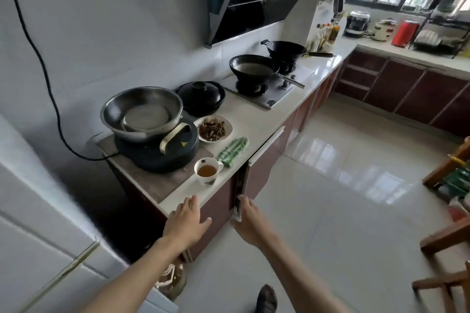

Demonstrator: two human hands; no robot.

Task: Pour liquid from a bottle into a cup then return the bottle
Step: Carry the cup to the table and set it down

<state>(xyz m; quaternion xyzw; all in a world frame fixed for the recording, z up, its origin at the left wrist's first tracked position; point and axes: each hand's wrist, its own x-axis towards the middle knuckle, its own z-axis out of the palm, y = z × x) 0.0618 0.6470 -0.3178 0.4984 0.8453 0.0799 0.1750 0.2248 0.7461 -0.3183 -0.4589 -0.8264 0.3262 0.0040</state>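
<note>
A white cup (207,171) holding brown liquid stands near the front edge of the counter (256,119). On the floor below, a clear bottle (171,281) with brownish contents shows partly under my left forearm. My left hand (187,221) hovers with its fingers spread in front of the counter's edge and holds nothing. My right hand (250,218) has straight fingers touching the white edge of a red cabinet door (264,157), which stands slightly ajar below the cup.
Behind the cup are a dark cooker (157,152) carrying a steel bowl (142,112), a plate of dried food (215,128) and a green packet (232,151). Two woks (254,67) sit on the stove. A fridge (43,236) stands at left, wooden furniture (447,236) at right.
</note>
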